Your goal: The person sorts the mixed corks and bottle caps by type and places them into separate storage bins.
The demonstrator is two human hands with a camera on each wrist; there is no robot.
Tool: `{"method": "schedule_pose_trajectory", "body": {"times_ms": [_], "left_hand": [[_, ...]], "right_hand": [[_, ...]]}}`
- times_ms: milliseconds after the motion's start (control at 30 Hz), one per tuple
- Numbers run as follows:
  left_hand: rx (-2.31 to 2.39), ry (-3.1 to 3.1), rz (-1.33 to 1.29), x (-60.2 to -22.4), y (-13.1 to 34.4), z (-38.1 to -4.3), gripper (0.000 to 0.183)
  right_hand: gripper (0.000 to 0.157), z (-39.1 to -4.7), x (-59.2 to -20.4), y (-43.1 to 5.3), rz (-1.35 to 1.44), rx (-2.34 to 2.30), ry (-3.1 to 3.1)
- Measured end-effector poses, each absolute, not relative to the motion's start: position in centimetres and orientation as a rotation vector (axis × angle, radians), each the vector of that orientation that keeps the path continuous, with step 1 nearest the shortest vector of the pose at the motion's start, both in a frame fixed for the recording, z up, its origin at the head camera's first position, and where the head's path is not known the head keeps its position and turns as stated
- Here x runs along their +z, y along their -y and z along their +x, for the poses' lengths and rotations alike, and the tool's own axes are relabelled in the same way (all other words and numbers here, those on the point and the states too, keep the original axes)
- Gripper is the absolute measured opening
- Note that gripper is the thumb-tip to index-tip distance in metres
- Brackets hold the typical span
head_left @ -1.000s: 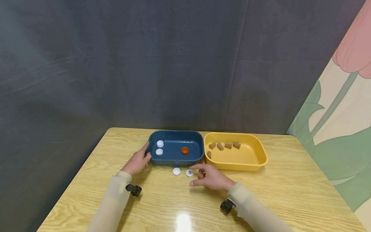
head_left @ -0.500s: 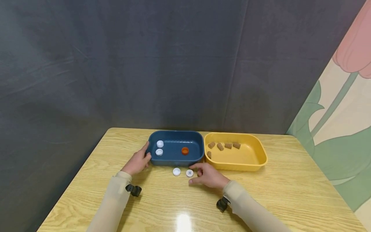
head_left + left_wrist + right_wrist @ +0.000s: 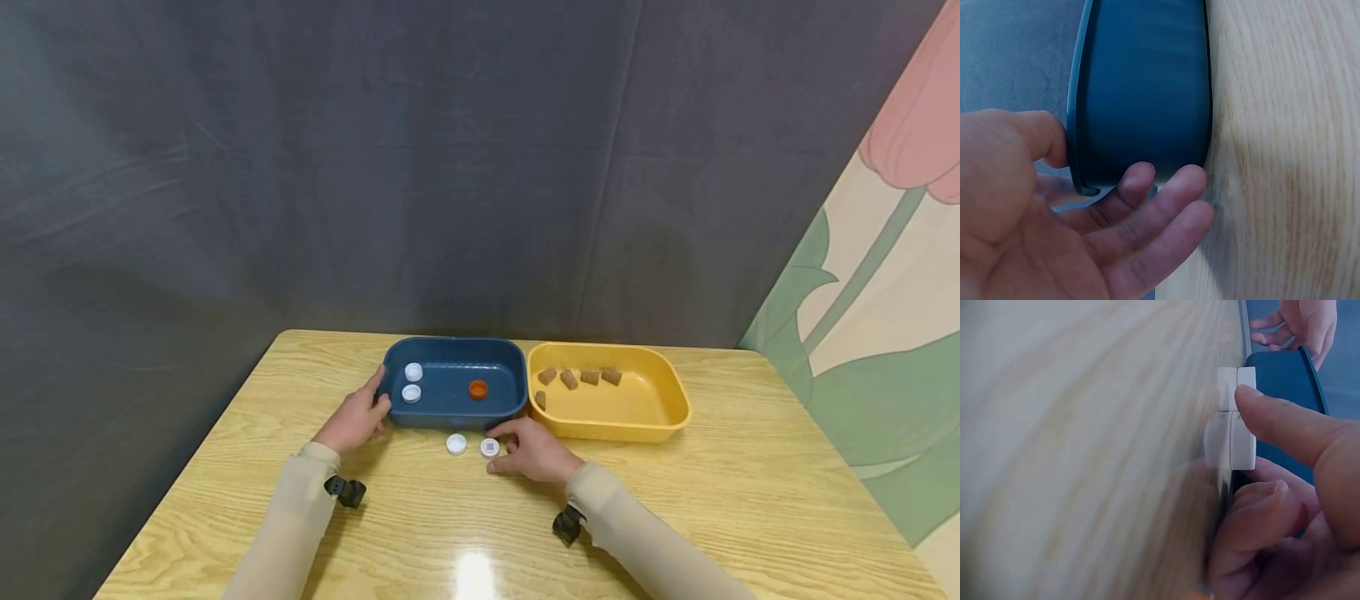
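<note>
My left hand holds the left end of the blue tray; in the left wrist view the thumb bends over its rim and the fingers lie along the outer wall. In front of the tray, my right hand has its thumb and index finger spread either side of a white bottle cap with a square print on top. The other fingers are curled in. A second white cap lies just left of it, hollow side up. Inside the blue tray are two white caps and an orange cap.
Right of the blue tray stands a yellow tray with several brown cork-like pieces. Both are on a wooden table, with a dark curtain behind and a painted wall to the right.
My right hand has shifted slightly left, and its thumb and index finger have closed in somewhat around the printed cap. The left hand stays at the blue tray.
</note>
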State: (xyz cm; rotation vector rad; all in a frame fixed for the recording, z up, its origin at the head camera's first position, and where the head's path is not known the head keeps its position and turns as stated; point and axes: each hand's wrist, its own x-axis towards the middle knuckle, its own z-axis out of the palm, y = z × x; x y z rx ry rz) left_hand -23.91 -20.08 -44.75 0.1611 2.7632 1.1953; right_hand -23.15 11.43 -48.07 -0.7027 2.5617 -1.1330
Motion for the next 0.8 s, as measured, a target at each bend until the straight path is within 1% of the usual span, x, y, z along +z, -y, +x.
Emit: {"method": "schedule_pose_trajectory", "body": {"times_ms": [367, 800], "left_hand": [[1.195, -2.768, 0.163, -44.65, 20.04, -23.86, 0.066], [1.206, -2.761, 0.163, -44.68, 20.07, -23.81, 0.066]], "right_hand": [[0.032, -23.31, -48.24, -11.22, -0.692, -1.151, -2.572], [0.026, -23.08, -47.98, -11.23, -0.697, -1.151, -2.58]]}}
